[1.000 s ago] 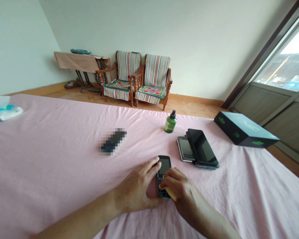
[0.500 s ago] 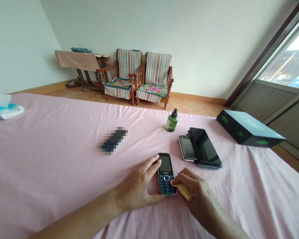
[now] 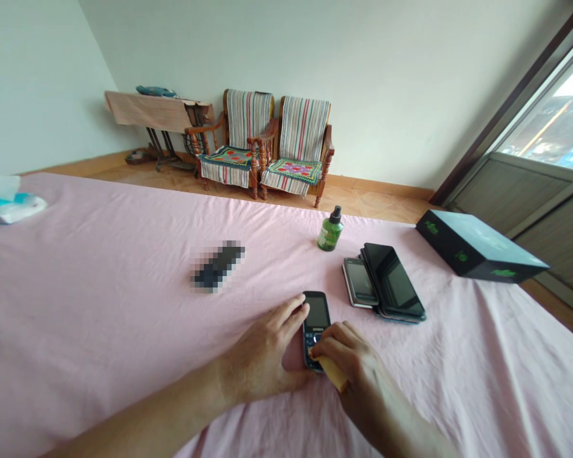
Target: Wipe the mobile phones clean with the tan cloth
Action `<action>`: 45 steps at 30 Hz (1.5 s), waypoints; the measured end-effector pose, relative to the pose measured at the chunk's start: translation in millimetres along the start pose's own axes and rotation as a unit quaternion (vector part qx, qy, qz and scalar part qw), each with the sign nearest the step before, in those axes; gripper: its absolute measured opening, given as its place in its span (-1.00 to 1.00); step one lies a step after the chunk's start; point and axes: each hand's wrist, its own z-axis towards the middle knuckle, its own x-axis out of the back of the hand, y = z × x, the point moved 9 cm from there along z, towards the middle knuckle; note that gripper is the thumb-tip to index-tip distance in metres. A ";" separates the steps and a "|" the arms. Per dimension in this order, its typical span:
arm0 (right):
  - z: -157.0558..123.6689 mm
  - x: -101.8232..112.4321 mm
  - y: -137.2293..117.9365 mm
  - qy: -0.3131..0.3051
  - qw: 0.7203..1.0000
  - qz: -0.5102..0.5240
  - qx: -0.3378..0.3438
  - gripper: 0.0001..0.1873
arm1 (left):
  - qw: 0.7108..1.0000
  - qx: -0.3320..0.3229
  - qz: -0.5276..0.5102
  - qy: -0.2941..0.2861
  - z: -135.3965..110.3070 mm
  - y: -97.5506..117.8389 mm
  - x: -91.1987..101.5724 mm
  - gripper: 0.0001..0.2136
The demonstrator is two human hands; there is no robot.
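A small dark keypad phone [image 3: 316, 313] lies on the pink cloth [image 3: 100, 305]. My left hand [image 3: 265, 356] lies against its left side, fingers along the edge and thumb below it, holding it still. My right hand [image 3: 351, 369] is closed in a pinch on a small tan pad [image 3: 333, 372] and presses it on the phone's keypad, covering the lower half.
A stack of dark phones [image 3: 386, 283] lies right of the keypad phone, a green spray bottle [image 3: 330, 230] behind it, a black box [image 3: 480, 245] at the far right. A blurred dark object [image 3: 217, 266] lies mid-table, a tissue pack [image 3: 4, 200] far left. Two chairs [image 3: 272, 149] stand beyond.
My right hand slid off the keypad to the right half a second ago, then came back over it with the tan pad. My left hand stayed put.
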 end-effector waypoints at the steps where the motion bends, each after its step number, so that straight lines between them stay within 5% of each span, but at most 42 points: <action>1: 1.6 -1.9 -3.3 -0.002 1.000 0.000 0.003 -0.71 | 1.000 -0.001 0.002 0.000 0.2 0.5 -0.1 -0.21; 7: 5.5 -6.2 -11.3 -0.013 1.000 -0.008 0.003 -0.71 | 1.000 -0.013 -0.003 0.012 -0.6 1.4 0.2 -0.23; 16: -2.3 13.9 12.8 -0.027 0.999 -0.037 -0.023 -0.66 | 1.000 0.003 0.002 -0.010 -0.4 -0.3 -0.6 -0.19; 25: 7.2 -2.6 -11.8 -0.023 0.999 -0.032 0.017 -0.73 | 1.000 -0.003 -0.012 0.007 -0.6 0.3 -0.3 -0.21; 37: -4.0 30.4 20.3 -0.021 0.999 -0.005 -0.030 -0.70 | 1.000 0.002 0.003 -0.006 -1.3 -2.2 -1.6 -0.21; 45: 2.3 24.0 18.0 -0.024 0.999 0.003 -0.033 -0.74 | 1.000 -0.006 -0.004 0.001 -0.6 0.4 -0.5 -0.22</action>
